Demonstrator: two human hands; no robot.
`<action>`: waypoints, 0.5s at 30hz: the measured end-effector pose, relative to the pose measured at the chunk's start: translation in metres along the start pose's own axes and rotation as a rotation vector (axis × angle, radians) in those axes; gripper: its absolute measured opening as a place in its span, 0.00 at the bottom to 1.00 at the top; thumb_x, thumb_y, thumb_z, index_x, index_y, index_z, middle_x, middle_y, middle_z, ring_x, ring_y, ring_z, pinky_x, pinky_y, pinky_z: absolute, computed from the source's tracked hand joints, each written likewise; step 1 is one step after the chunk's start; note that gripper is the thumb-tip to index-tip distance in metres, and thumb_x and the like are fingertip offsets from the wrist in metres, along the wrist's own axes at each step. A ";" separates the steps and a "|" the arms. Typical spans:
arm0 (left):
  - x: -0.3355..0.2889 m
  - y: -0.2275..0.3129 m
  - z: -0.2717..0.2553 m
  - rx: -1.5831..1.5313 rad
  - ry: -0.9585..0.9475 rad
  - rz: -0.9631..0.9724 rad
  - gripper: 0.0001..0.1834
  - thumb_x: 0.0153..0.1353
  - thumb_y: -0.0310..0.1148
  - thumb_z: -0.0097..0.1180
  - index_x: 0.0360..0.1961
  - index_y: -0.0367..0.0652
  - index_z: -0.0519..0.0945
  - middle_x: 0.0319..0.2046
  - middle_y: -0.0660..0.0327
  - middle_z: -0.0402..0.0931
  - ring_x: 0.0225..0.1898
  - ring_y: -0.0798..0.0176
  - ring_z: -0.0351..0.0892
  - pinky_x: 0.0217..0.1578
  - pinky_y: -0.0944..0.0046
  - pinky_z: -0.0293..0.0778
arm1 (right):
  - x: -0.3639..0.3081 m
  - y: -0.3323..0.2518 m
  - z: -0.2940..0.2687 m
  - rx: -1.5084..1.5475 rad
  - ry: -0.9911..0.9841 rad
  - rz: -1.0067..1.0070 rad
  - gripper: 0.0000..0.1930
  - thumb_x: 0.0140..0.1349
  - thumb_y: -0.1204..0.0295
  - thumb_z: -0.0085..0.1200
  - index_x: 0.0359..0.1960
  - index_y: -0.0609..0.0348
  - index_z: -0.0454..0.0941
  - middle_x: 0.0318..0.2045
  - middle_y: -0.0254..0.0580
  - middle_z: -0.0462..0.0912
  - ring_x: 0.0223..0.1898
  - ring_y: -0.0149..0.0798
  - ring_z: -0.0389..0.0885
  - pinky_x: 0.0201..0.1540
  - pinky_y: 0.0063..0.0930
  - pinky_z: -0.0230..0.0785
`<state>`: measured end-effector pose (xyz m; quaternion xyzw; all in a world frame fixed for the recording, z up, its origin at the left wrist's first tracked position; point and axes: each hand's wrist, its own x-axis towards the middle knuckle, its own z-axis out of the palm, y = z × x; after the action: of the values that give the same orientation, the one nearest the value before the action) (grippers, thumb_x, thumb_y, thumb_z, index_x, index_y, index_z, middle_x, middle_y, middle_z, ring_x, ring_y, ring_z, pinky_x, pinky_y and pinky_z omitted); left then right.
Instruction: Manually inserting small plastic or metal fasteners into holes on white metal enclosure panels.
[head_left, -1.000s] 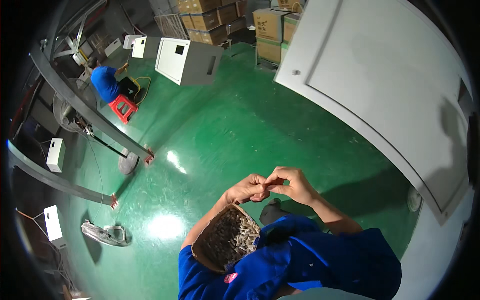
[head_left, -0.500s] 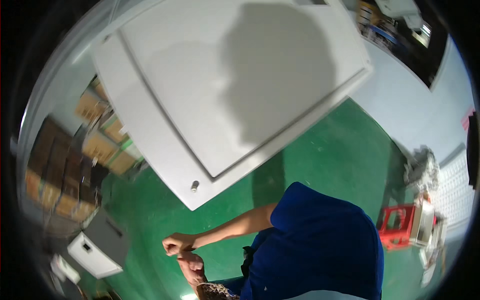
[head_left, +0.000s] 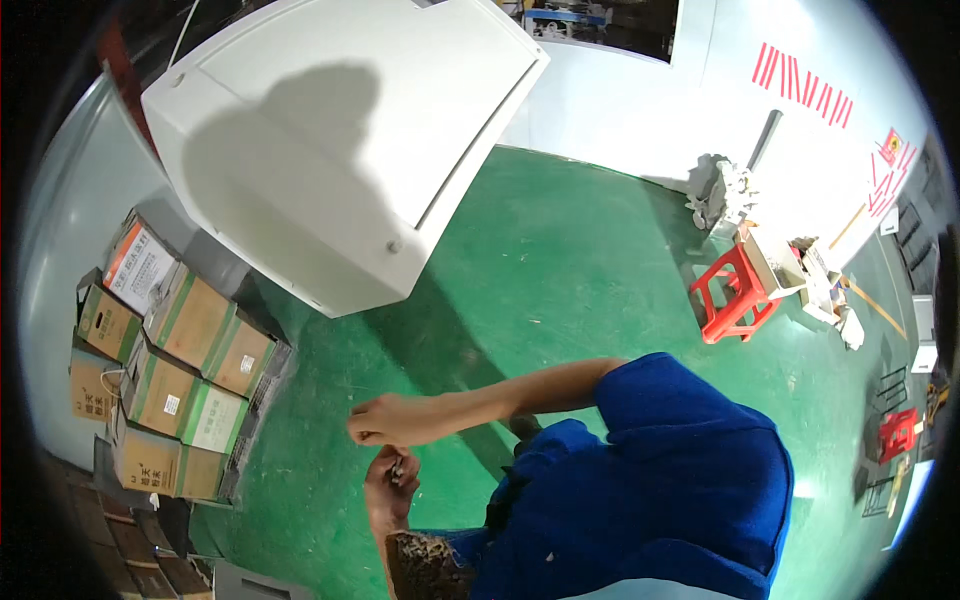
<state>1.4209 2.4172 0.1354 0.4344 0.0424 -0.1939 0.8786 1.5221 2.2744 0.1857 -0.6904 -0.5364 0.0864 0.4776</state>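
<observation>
My right hand [head_left: 388, 419] is held out at the end of a bare forearm below a blue short sleeve. Its fingers are curled closed, and whatever they hold, if anything, is hidden. Just below it my left hand [head_left: 388, 487] is closed too, palm side partly showing. A small pale bit shows among its fingers, too small to name. A narrow gap separates the two hands. Both are above the green floor [head_left: 330, 420], touching nothing else that shows.
A large white panelled box [head_left: 290, 190] with a small knob stands ahead, a shadow across it. Cardboard boxes [head_left: 205, 330] are stacked at left. On the right a red stool [head_left: 735, 295] stands near a white bin [head_left: 772, 262], by a pale wall [head_left: 620, 110] with red stripes.
My view has swung right: the white box has shifted left, while the red stool and more wall have come in. My hands, touching before, are now slightly apart.
</observation>
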 end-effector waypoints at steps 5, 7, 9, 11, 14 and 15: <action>0.024 -0.012 -0.037 -0.102 0.164 -0.015 0.08 0.67 0.35 0.43 0.34 0.44 0.71 0.22 0.69 0.58 0.20 0.73 0.54 0.17 0.72 0.52 | -0.019 -0.109 -0.063 -0.117 -0.033 -0.295 0.05 0.59 0.76 0.52 0.33 0.64 0.69 0.31 0.46 0.72 0.26 0.46 0.76 0.27 0.39 0.67; 0.029 0.006 -0.032 -0.038 -0.081 -0.058 0.10 0.68 0.37 0.43 0.35 0.42 0.70 0.22 0.68 0.59 0.21 0.73 0.54 0.19 0.70 0.53 | -0.008 -0.152 -0.095 -0.357 -0.094 -0.298 0.06 0.59 0.76 0.51 0.36 0.65 0.71 0.32 0.46 0.75 0.30 0.44 0.77 0.31 0.35 0.73; 0.038 0.009 -0.032 -0.013 -0.200 -0.062 0.12 0.69 0.38 0.41 0.37 0.40 0.71 0.24 0.67 0.61 0.22 0.72 0.55 0.19 0.70 0.55 | 0.012 -0.184 -0.134 -0.437 0.083 -0.496 0.07 0.55 0.75 0.51 0.26 0.69 0.70 0.25 0.51 0.74 0.31 0.47 0.77 0.31 0.39 0.72; 0.035 0.005 -0.034 -0.021 -0.136 0.001 0.14 0.70 0.37 0.39 0.41 0.37 0.72 0.25 0.67 0.64 0.22 0.73 0.56 0.20 0.71 0.55 | 0.048 -0.214 -0.170 -0.812 0.143 -0.466 0.04 0.53 0.77 0.52 0.26 0.67 0.75 0.28 0.50 0.78 0.32 0.47 0.79 0.35 0.35 0.74; 0.030 0.011 -0.024 -0.144 0.065 0.033 0.16 0.70 0.33 0.37 0.48 0.33 0.72 0.28 0.65 0.68 0.22 0.73 0.58 0.19 0.73 0.54 | 0.111 -0.229 -0.220 -0.991 0.258 -0.392 0.05 0.55 0.75 0.53 0.30 0.64 0.79 0.28 0.46 0.82 0.32 0.44 0.82 0.34 0.34 0.74; 0.025 0.017 -0.023 -0.131 0.096 0.046 0.16 0.69 0.32 0.36 0.48 0.32 0.72 0.28 0.64 0.68 0.22 0.73 0.58 0.19 0.73 0.54 | 0.133 -0.237 -0.234 -1.150 0.195 -0.362 0.05 0.54 0.76 0.55 0.29 0.65 0.79 0.28 0.48 0.82 0.30 0.44 0.81 0.33 0.34 0.73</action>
<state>1.4530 2.4368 0.1278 0.3855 0.0872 -0.1495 0.9063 1.5683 2.2435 0.5404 -0.7404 -0.5596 -0.3631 0.0825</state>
